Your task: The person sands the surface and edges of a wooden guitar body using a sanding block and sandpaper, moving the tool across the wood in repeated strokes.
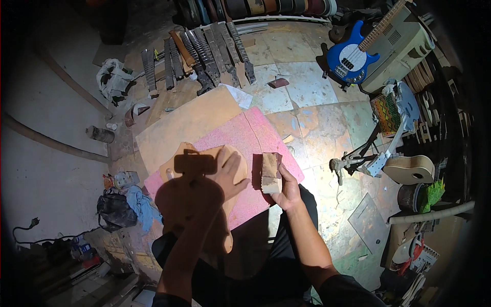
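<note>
Left grip (228, 177) lies spread on the wooden body (197, 180) — likely stiff, heavy, best held by edges — while right grip (289, 192) curls round a tan block (270, 171).

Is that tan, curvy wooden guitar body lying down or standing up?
Lying down: the tan, curvy wooden guitar body shows its broad face upward, the bare left hand spread on it.

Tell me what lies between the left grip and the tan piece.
Between the left grip and the tan piece, the head view shows the edge of the wooden board, then pink mat partly darkened by shadow. No other object shows there.
</note>
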Action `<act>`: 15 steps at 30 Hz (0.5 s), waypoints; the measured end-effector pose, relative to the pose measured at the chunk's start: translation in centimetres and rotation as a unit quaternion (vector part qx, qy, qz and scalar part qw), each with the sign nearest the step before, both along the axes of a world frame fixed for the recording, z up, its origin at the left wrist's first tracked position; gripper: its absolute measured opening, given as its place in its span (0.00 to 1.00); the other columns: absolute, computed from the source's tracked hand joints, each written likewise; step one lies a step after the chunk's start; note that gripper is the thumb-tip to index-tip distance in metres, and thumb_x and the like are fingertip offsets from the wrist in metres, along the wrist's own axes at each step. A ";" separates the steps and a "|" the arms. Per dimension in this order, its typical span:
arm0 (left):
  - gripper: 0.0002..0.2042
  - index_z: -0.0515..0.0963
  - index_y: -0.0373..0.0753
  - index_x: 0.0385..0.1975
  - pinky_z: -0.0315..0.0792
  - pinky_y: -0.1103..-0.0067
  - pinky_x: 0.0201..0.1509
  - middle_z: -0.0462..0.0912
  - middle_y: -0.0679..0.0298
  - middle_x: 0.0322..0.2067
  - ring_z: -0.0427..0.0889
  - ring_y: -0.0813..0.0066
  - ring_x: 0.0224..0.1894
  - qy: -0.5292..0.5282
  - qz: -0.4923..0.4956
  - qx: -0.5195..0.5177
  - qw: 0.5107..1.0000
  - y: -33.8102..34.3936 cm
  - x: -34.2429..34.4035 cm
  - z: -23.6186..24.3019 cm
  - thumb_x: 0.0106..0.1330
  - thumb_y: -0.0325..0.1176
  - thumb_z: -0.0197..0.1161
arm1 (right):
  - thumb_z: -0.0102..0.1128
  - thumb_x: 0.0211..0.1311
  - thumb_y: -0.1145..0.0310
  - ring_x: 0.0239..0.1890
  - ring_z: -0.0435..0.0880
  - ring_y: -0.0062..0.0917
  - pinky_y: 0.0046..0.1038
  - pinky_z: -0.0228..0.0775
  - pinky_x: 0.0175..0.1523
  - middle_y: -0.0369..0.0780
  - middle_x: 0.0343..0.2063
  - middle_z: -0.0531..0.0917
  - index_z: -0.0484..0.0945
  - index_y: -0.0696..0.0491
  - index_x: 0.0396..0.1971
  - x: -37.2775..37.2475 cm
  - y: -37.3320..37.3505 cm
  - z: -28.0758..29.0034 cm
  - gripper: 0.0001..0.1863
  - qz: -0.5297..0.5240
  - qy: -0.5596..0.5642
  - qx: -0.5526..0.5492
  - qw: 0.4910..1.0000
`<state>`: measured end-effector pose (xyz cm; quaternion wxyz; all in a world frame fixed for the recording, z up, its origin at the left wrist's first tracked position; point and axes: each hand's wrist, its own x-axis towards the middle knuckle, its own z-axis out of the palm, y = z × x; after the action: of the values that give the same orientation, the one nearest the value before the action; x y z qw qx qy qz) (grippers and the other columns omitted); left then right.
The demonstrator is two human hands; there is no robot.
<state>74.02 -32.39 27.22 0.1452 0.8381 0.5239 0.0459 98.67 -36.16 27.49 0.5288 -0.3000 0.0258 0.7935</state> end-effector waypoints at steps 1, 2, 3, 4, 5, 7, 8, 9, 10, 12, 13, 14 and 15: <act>0.43 0.69 0.39 0.77 0.52 0.45 0.83 0.65 0.57 0.79 0.48 0.46 0.85 0.003 0.023 0.011 1.000 0.7 -0.5 -0.4 0.70 0.64 0.61 | 0.56 0.81 0.57 0.60 0.85 0.32 0.41 0.79 0.65 0.39 0.60 0.84 0.72 0.46 0.71 -0.1 0.0 0.0 0.24 0.000 -0.002 -0.001 1.000; 0.43 0.68 0.40 0.78 0.52 0.44 0.83 0.65 0.57 0.79 0.45 0.46 0.86 0.006 0.046 0.021 0.999 1.2 -0.9 -0.8 0.70 0.65 0.61 | 0.56 0.81 0.57 0.60 0.85 0.33 0.41 0.79 0.65 0.39 0.60 0.84 0.72 0.46 0.72 -0.2 0.0 0.0 0.24 -0.001 -0.004 -0.001 1.000; 0.44 0.68 0.40 0.78 0.53 0.44 0.82 0.64 0.57 0.79 0.45 0.46 0.86 0.021 0.048 0.020 0.998 1.4 -0.8 -0.6 0.70 0.65 0.61 | 0.56 0.81 0.57 0.60 0.85 0.32 0.41 0.79 0.65 0.39 0.61 0.83 0.71 0.46 0.72 -0.3 0.1 0.1 0.25 -0.004 -0.007 -0.001 1.000; 0.44 0.67 0.40 0.78 0.53 0.43 0.82 0.64 0.58 0.80 0.44 0.46 0.86 0.036 0.050 0.018 0.998 1.6 -0.7 -0.3 0.70 0.66 0.61 | 0.56 0.81 0.57 0.60 0.85 0.32 0.42 0.79 0.65 0.38 0.61 0.83 0.71 0.46 0.72 -0.3 0.1 0.3 0.25 -0.008 -0.009 0.000 1.000; 0.44 0.67 0.40 0.78 0.53 0.43 0.82 0.64 0.58 0.80 0.44 0.46 0.86 0.052 0.053 0.016 0.997 1.6 -0.7 0.0 0.70 0.66 0.60 | 0.56 0.81 0.57 0.61 0.85 0.32 0.42 0.79 0.65 0.38 0.61 0.83 0.71 0.46 0.72 -0.4 0.2 0.4 0.25 -0.011 -0.011 0.001 1.000; 0.45 0.67 0.40 0.78 0.55 0.42 0.81 0.63 0.57 0.80 0.45 0.44 0.86 0.053 0.026 -0.006 0.998 0.6 0.0 0.5 0.69 0.67 0.61 | 0.55 0.82 0.57 0.61 0.84 0.32 0.41 0.79 0.65 0.38 0.62 0.83 0.70 0.47 0.73 -0.3 0.1 0.7 0.25 -0.009 -0.027 -0.002 1.000; 0.46 0.67 0.40 0.78 0.55 0.42 0.81 0.63 0.57 0.80 0.46 0.44 0.85 0.054 0.014 -0.018 0.998 0.2 0.3 0.8 0.68 0.67 0.61 | 0.54 0.82 0.57 0.61 0.84 0.33 0.41 0.79 0.65 0.38 0.62 0.83 0.70 0.47 0.73 -0.3 0.1 0.8 0.25 -0.007 -0.035 -0.004 0.999; 0.45 0.68 0.39 0.77 0.56 0.43 0.81 0.64 0.57 0.79 0.46 0.45 0.85 0.047 0.013 -0.026 0.998 -0.1 0.5 1.5 0.69 0.67 0.61 | 0.55 0.82 0.58 0.61 0.84 0.32 0.41 0.79 0.65 0.38 0.62 0.83 0.70 0.47 0.73 -0.4 0.1 0.9 0.25 -0.005 -0.038 0.001 0.999; 0.44 0.69 0.39 0.76 0.56 0.44 0.81 0.65 0.56 0.78 0.46 0.46 0.85 0.040 0.012 -0.034 0.999 -0.2 0.6 2.4 0.69 0.67 0.61 | 0.55 0.82 0.58 0.61 0.84 0.31 0.41 0.79 0.65 0.39 0.62 0.83 0.70 0.48 0.73 -0.5 0.1 1.1 0.25 -0.002 -0.041 0.005 0.999; 0.43 0.71 0.37 0.74 0.60 0.46 0.79 0.67 0.54 0.76 0.50 0.46 0.84 0.025 0.040 -0.020 0.999 -0.4 -0.1 2.4 0.69 0.66 0.62 | 0.56 0.81 0.61 0.61 0.84 0.30 0.39 0.79 0.66 0.39 0.61 0.83 0.71 0.48 0.73 -0.9 0.2 1.1 0.25 0.011 -0.096 0.015 0.995; 0.43 0.71 0.37 0.74 0.64 0.47 0.78 0.69 0.52 0.75 0.54 0.46 0.83 0.017 0.067 0.002 0.998 -0.5 -1.0 1.6 0.68 0.65 0.64 | 0.58 0.81 0.63 0.61 0.84 0.29 0.38 0.78 0.66 0.40 0.61 0.83 0.72 0.49 0.73 -1.3 0.1 0.9 0.25 0.021 -0.148 0.020 0.989; 0.42 0.71 0.36 0.73 0.67 0.48 0.76 0.70 0.50 0.73 0.58 0.46 0.81 0.009 0.094 0.024 0.995 -0.7 -2.0 1.0 0.68 0.63 0.65 | 0.59 0.80 0.64 0.60 0.84 0.29 0.37 0.77 0.66 0.40 0.61 0.83 0.73 0.49 0.72 -1.7 0.0 0.5 0.24 0.031 -0.199 0.026 0.979; 0.43 0.69 0.35 0.74 0.67 0.50 0.76 0.69 0.48 0.74 0.61 0.47 0.80 -0.009 0.154 0.004 0.988 -1.0 -1.8 1.7 0.67 0.61 0.67 | 0.65 0.76 0.69 0.62 0.82 0.29 0.35 0.74 0.68 0.42 0.61 0.82 0.76 0.52 0.71 -1.5 -0.2 -1.1 0.26 0.031 -0.387 0.079 0.918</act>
<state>72.23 -33.39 28.92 0.1379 0.7473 0.6455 0.0767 97.15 -36.35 26.37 0.4944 -0.5415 -0.2527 0.6313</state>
